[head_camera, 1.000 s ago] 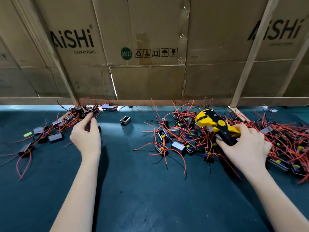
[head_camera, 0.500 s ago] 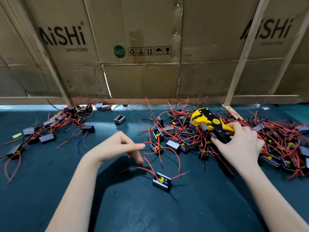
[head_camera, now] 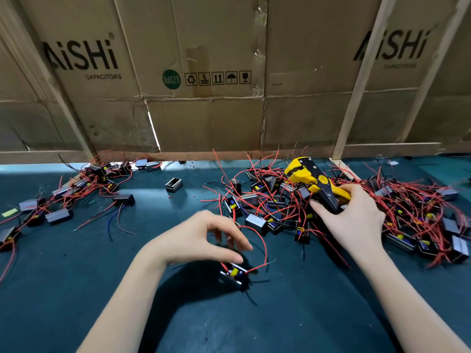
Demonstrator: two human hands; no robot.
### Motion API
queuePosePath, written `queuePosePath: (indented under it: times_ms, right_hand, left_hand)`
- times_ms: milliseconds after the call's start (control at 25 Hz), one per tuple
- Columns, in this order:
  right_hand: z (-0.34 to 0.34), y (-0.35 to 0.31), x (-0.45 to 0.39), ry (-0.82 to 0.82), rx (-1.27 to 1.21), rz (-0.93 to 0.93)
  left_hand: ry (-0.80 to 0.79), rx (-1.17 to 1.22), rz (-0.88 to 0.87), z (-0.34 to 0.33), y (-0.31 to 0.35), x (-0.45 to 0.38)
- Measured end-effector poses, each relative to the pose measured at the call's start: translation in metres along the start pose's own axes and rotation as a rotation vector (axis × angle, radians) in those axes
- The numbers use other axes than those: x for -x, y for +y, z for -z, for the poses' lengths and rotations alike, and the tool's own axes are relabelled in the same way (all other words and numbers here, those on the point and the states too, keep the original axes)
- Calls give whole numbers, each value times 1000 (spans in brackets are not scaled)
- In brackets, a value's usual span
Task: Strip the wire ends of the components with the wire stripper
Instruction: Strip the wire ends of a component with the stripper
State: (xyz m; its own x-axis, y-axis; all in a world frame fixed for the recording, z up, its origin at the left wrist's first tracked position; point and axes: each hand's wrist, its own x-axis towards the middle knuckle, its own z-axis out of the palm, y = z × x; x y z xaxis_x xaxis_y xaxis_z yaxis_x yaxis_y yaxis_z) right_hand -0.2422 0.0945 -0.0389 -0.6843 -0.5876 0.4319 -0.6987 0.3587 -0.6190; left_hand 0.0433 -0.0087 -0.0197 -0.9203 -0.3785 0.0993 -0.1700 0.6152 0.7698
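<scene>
The right hand (head_camera: pixel 354 220) grips the yellow-and-black wire stripper (head_camera: pixel 316 182) above the large pile of components (head_camera: pixel 280 205). The left hand (head_camera: pixel 201 238) hovers, fingers loosely curled and empty, just above a single component (head_camera: pixel 234 275) — red wires attached — on the green table (head_camera: pixel 76 289).

One component (head_camera: pixel 234 275) lies alone on the table (head_camera: pixel 76 276), between a left pile (head_camera: pixel 76 189) and a right pile (head_camera: pixel 356 212), cardboard wall (head_camera: pixel 204 110) behind.

Yellow/blk wire stripper (head_camera: pixel 317 183); red wires (head_camera: pixel 407 200); dk teal mat (head_camera: pixel 76 276); brown cardboard (head_camera: pixel 204 123) w/ blk print.
</scene>
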Motion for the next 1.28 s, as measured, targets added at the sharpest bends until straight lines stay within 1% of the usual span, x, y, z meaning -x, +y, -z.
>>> queuePosePath:
  times_ms: [80,160,240,320,440,520,760,880,1040,1160,1280]
  right_hand:
    - [0,0,1,10,-80,17]
    - [1,0,4,31,-123,60]
    - [2,-1,4,54,-99,133]
    - [3,-1,3,73,-30,231]
    - [2,-2,5,77,40,355]
    - [-1,-3,7,80,86,405]
    - [-9,-5,12,108,183,487]
    - [-11,-4,12,126,205,516]
    - [-12,0,10,161,296,505]
    - [-15,0,11,126,349,493]
    - [-19,-3,15,98,299,511]
  left_hand:
    - [-104,-70,27,-14,-1,-8]
    - [-143,-98,45,-26,-6,-14]
    - [-87,-32,73,-29,-6,-16]
    - [25,107,85,-27,-3,-17]
    - [228,253,36,-22,2,-17]
    - [303,316,18,-21,3,-17]
    - [343,170,84,-31,1,-21]
    - [421,98,107,-39,0,-25]
    - [532,105,123,-47,1,-32]
    - [560,77,132,-51,-1,-34]
    - [560,22,200,-54,-6,-37]
